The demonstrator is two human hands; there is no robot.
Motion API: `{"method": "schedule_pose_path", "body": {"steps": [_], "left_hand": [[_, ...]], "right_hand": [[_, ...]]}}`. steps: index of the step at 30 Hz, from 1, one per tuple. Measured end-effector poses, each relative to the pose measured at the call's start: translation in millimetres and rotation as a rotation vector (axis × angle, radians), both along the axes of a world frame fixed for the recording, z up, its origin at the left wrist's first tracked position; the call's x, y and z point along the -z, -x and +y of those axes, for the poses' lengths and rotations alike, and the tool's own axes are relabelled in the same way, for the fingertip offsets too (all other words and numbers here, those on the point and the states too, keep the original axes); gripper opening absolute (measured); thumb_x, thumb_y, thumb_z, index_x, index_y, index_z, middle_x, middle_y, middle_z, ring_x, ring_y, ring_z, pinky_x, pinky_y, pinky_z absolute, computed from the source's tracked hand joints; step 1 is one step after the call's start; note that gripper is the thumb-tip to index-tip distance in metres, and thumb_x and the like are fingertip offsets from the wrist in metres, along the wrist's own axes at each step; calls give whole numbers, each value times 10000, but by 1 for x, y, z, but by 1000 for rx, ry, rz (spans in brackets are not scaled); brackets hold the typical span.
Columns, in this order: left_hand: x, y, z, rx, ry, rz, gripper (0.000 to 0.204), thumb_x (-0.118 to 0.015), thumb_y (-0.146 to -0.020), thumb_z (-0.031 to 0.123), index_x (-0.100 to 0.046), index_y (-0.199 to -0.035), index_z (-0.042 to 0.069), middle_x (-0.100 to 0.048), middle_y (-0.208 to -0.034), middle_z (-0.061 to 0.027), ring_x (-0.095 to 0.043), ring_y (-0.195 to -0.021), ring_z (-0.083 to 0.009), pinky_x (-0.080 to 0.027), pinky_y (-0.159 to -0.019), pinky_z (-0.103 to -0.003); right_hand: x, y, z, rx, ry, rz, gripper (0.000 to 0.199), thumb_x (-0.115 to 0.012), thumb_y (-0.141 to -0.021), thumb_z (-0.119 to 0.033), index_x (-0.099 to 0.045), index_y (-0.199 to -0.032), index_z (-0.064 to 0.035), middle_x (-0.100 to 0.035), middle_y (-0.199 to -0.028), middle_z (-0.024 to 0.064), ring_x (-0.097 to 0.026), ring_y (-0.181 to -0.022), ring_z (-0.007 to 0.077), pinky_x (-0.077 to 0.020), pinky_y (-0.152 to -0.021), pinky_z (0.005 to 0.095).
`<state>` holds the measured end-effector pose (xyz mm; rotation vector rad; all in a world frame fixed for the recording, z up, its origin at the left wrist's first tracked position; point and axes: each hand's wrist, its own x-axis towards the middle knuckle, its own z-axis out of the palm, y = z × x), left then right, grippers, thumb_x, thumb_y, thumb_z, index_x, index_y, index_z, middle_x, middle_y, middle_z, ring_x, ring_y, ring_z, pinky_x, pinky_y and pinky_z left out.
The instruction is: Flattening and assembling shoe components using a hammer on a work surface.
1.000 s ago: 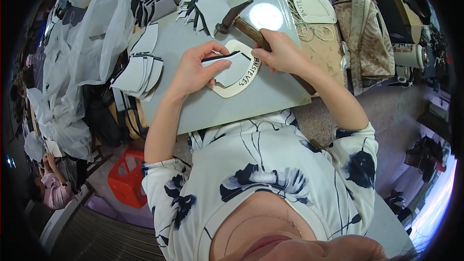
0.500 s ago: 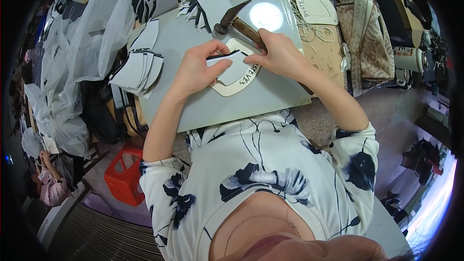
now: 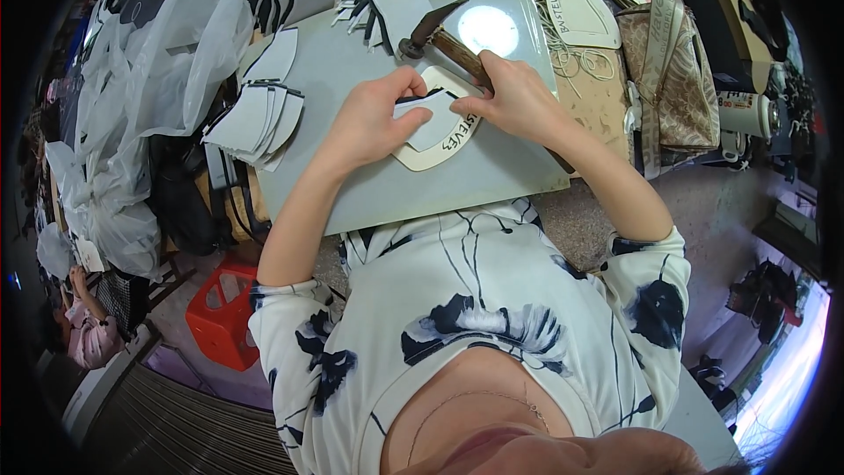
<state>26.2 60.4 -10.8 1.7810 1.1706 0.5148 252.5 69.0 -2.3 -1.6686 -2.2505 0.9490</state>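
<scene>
The right hand [image 3: 517,102] has moved its thumb onto the white piece [image 3: 434,129], so 2 thumbs now steady it; the left hand [image 3: 373,118] pinches its edge, cream template [image 3: 418,161] beneath, right fingers curling round the hammer [image 3: 456,52].

Template [image 3: 422,159] on board [image 3: 387,202], ctr; cut pc. [image 3: 432,130] on top, btwn L hand [image 3: 365,127] & R hand [image 3: 519,104]. Hammer [image 3: 459,54] head beyond template, far side. Pc. stack [image 3: 264,119] at board's L edge, plastic bag [image 3: 180,62] farther L. Stool [image 3: 251,299] near L. String [image 3: 585,63] R of board, 2nd template [image 3: 576,4] behind it, handbag [image 3: 681,88] farther R.
</scene>
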Motion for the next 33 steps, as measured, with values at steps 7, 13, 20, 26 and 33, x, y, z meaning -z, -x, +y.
{"method": "schedule_pose_path", "body": {"steps": [7, 13, 20, 26, 33], "left_hand": [[-7, -11, -14, 24, -242, 426, 359, -720, -821, 268, -506, -996, 39, -680, -888, -167, -661, -863, -348, -504, -655, -453], [6, -3, -29, -189, -349, 363, 419, -771, -786, 328, -563, -1019, 49, -667, -908, -137, -648, -724, -337, -501, -645, -400], [15, 0, -39, -247, -490, 332, 470, -742, -783, 410, -565, -1058, 72, -615, -968, -57, -639, -807, -250, -504, -605, -373], [18, -1, -38, -173, -553, 379, 456, -744, -775, 407, -555, -1030, 80, -585, -925, -50, -624, -771, -234, -497, -555, -345], [9, -3, -34, -162, -621, 452, 415, -770, -737, 350, -563, -981, 85, -560, -914, -36, -578, -849, -221, -471, -623, -347]], "right_hand": [[-1, 0, 1, -6, 3, -25, 499, -798, -758, -382, -537, -865, 30, -637, -753, 198, -634, -672, 320, -492, -616, 402], [1, -1, 0, -11, -18, -12, 514, -801, -757, -389, -540, -873, 38, -633, -736, 194, -632, -667, 313, -489, -617, 405], [-9, 0, -1, -10, 16, 17, 413, -765, -787, -296, -522, -832, 34, -622, -690, 210, -628, -681, 380, -484, -642, 439], [-43, -32, -20, 110, -71, 30, 258, -600, -943, -250, -540, -871, -10, -543, -652, 165, -556, -580, 309, -405, -538, 414], [-44, -26, -45, -241, -167, -503, 215, -581, -937, -229, -476, -908, -43, -606, -712, 129, -611, -622, 345, -461, -548, 439]]}}
